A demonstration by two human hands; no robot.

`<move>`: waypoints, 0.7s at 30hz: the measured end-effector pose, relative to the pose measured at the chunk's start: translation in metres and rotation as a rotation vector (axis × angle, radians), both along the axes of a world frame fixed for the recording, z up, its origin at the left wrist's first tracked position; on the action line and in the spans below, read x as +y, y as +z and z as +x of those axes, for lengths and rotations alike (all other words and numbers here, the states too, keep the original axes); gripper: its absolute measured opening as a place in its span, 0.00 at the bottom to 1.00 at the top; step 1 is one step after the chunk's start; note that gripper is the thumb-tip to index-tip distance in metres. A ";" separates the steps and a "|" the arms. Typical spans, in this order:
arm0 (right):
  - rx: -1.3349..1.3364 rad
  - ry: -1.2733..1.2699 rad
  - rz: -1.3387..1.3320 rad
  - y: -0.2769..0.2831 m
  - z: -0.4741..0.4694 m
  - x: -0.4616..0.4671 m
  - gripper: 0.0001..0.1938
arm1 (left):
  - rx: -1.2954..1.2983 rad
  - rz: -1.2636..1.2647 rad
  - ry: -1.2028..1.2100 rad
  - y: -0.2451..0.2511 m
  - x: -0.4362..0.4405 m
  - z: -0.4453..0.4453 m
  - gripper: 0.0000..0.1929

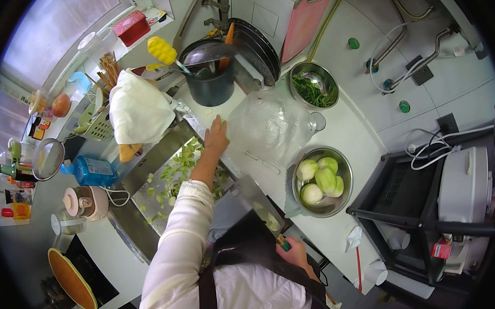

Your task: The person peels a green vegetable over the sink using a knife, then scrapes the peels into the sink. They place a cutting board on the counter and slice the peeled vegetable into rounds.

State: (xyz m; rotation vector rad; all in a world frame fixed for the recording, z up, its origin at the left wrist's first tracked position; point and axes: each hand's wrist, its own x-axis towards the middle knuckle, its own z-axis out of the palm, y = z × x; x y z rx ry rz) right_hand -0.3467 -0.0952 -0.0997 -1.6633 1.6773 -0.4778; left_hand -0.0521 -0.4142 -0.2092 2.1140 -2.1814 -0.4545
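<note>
My left hand (216, 138) reaches over the sink edge to the white counter, palm down. Bits of pale green show at its fingers; what lies under the palm is hidden. My right hand (294, 252) is closed around the green and wooden handle of a cleaver (256, 200), whose broad blade lies along the sink's near edge. A pale scrap shows by the blade. Green peelings (181, 166) are scattered in the steel sink (148, 185). Several peeled, pale green round vegetables (325, 180) sit in a steel bowl (349, 191) on the counter.
A clear plastic bag (267, 124) lies beside my left hand. Behind stand a dark pot (211, 87) and a steel bowl of leafy greens (315, 90). A white cloth (138, 107) and a blue bottle (93, 170) are left of the sink. A black rack (393, 214) stands right.
</note>
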 end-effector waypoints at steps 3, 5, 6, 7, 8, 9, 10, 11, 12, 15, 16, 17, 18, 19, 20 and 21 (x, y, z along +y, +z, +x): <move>0.004 0.011 0.005 -0.001 -0.018 -0.006 0.12 | 0.081 0.077 -0.035 -0.018 -0.008 -0.001 0.35; -0.007 0.017 -0.011 -0.003 -0.027 -0.012 0.12 | 0.108 -0.061 -0.069 -0.034 0.003 0.000 0.29; -0.016 0.023 0.007 -0.004 -0.029 -0.015 0.12 | 0.116 -0.145 -0.088 -0.041 0.011 0.002 0.26; -0.028 0.028 0.013 -0.004 -0.031 -0.018 0.12 | 0.128 -0.165 -0.098 -0.048 0.021 0.004 0.24; -0.038 0.034 0.002 -0.004 -0.032 -0.022 0.12 | 0.138 -0.195 -0.111 -0.055 0.033 0.005 0.21; -0.046 0.035 0.021 -0.004 -0.033 -0.026 0.12 | 0.120 -0.244 -0.139 -0.061 0.045 0.009 0.19; -0.055 0.040 0.029 -0.003 -0.032 -0.029 0.12 | 0.081 -0.241 -0.191 -0.065 0.062 0.014 0.19; -0.065 0.048 0.034 -0.002 -0.030 -0.033 0.12 | -0.005 -0.272 -0.265 -0.067 0.080 0.022 0.19; -0.069 0.061 0.021 -0.002 -0.028 -0.036 0.12 | -0.005 -0.273 -0.315 -0.068 0.099 0.031 0.18; -0.078 0.084 -0.017 0.001 -0.020 -0.042 0.11 | -0.044 -0.247 -0.376 -0.063 0.159 0.060 0.20; -0.081 0.084 -0.026 0.002 -0.017 -0.043 0.11 | -0.092 -0.127 -0.288 -0.059 0.176 0.071 0.19; -0.086 0.082 -0.044 0.002 -0.013 -0.043 0.11 | -0.124 -0.026 -0.203 -0.054 0.190 0.084 0.19; -0.064 0.085 -0.043 0.002 -0.010 -0.043 0.11 | -0.162 0.124 -0.115 -0.051 0.196 0.091 0.19; -0.060 0.069 -0.045 0.002 -0.006 -0.041 0.11 | -0.141 0.016 -0.086 -0.049 0.193 0.094 0.19; -0.054 0.057 -0.051 0.002 -0.003 -0.039 0.11 | -0.126 -0.043 -0.051 -0.048 0.183 0.096 0.20; -0.050 0.048 -0.061 0.001 0.001 -0.037 0.11 | -0.114 -0.104 -0.010 -0.046 0.169 0.098 0.20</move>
